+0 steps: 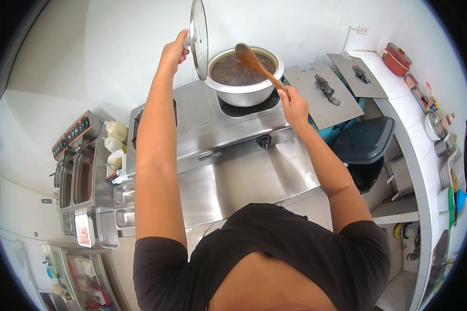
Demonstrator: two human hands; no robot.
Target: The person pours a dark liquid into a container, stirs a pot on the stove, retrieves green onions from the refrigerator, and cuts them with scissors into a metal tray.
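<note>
A glass pot lid (200, 41) with a metal rim is held up on edge by my left hand (174, 52), which grips its knob. The lid stands at the left side of a large aluminium pot (244, 94). Dark brown liquid (233, 70) with a bubbly surface fills much of the pot. My right hand (295, 107) is closed around the handle of a wooden spoon (253, 62). The spoon's bowl is raised over the pot, and its head looks wet. Under the pot is a black burner recess of the stainless steel stove (194, 116).
A black control knob (264, 142) is on the stove front. To the left are squeeze bottles (114, 134) and a deep fryer (83, 171). Grey boards (315, 105) with a dark cloth (327, 90) lie at right, near a dark bin lid (367, 142). A red pot (397, 58) stands on the tiled counter.
</note>
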